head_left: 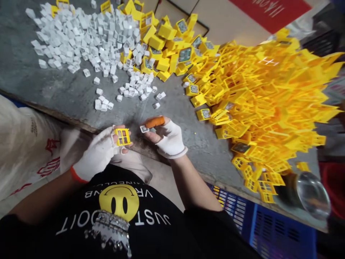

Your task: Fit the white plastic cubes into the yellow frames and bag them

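**Held two small parts apart, one to each hand**

Judged the step in hand to be the readying of one part against the other, not yet joined. Judged the next move to call for a steady left grip, an inward move of the right and careful lining-up.

Saw a broad heap of white cubes (86, 39) well beyond the left hand (106, 142). Gripped a yellow frame (122, 137) in that hand's fingers, squarish and glossy, split by a cross into four gaps; could not tell the depth behind. Found the two hands apart. Pinched a white piece (144, 128) between the thumb and the orange finger cover (155, 121) of the right hand (168, 138); made out a pale rim around a greyer inside. Noted yellow housings (184, 54) beyond the right hand, and a spiky yellow heap (269, 90) to its right.
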`<state>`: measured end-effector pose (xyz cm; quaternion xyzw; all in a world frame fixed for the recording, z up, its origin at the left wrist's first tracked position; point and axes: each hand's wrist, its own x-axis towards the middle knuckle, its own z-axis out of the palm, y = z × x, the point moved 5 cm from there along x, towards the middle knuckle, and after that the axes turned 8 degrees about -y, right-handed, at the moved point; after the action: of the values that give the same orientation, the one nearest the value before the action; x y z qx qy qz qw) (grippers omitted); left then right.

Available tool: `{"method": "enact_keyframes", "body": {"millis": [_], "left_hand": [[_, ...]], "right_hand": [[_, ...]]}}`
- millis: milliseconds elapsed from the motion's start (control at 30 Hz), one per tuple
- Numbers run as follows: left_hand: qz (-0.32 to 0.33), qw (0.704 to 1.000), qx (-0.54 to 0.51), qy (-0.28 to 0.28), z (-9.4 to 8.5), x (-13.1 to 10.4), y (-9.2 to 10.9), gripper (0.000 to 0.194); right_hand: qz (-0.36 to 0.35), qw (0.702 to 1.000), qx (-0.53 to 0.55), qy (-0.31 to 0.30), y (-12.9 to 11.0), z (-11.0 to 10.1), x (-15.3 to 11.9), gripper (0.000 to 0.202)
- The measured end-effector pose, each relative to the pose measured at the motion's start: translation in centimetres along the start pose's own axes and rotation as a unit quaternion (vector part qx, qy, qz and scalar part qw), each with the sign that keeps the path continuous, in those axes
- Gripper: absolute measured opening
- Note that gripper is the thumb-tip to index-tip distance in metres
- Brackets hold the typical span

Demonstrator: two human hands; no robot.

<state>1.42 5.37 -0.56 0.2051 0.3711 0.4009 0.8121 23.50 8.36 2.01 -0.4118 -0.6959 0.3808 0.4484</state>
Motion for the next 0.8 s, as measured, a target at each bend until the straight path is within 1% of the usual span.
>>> {"method": "enact_keyframes", "body": {"millis": [100,167,267,400,467,533,567,600,667,700,733,800], "left_hand": [[0.028,0.999,-0.024,-0.023,0.0,0.1,0.2,0.036],[0.039,0.997,-0.04,-0.049,-0.1,0.2,0.0,0.034],[0.049,0.995,-0.052,-0.064,-0.6,-0.1,-0.6,0.035],[0.048,0.995,-0.064,-0.062,-1.7,-0.8,-1.5,0.038],[0.041,0.995,-0.074,-0.059,-2.3,-1.2,-1.8,0.037],[0.03,0.994,-0.091,-0.052,-3.0,-1.6,-2.0,0.033],[0.024,0.994,-0.098,-0.044,-3.4,-1.9,-2.0,0.032],[0.018,0.994,-0.104,-0.035,-3.8,-2.1,-2.0,0.032],[0.019,0.994,-0.106,-0.01,-4.6,-2.5,-1.8,0.034],[0.024,0.994,-0.104,0.002,-5.0,-2.7,-1.6,0.035],[0.03,0.994,-0.104,0.014,-5.3,-2.8,-1.5,0.035],[0.035,0.994,-0.103,0.027,-5.8,-3.0,-1.2,0.034]], "right_hand": [[-0.008,1.0,-0.019,0.001,-1.1,2.0,-0.3,0.026],[-0.049,0.997,-0.052,-0.009,-2.2,3.3,-0.3,0.018],[-0.131,0.987,-0.083,-0.026,-3.4,5.3,-0.3,0.01],[-0.179,0.976,-0.119,-0.03,-3.9,7.5,-1.0,0.013],[-0.194,0.97,-0.135,-0.055,-3.9,8.1,-1.3,0.017],[-0.193,0.964,-0.151,-0.106,-3.4,8.2,-0.9,0.021],[-0.178,0.962,-0.166,-0.122,-2.9,7.9,-0.3,0.023],[-0.154,0.961,-0.19,-0.127,-2.2,7.4,0.7,0.026],[-0.087,0.953,-0.266,-0.113,-0.4,6.3,3.5,0.027],[-0.055,0.943,-0.308,-0.113,0.6,6.1,5.1,0.026],[-0.034,0.928,-0.349,-0.129,1.5,6.1,6.7,0.026],[-0.023,0.888,-0.416,-0.197,2.8,7.2,9.4,0.028]]}}
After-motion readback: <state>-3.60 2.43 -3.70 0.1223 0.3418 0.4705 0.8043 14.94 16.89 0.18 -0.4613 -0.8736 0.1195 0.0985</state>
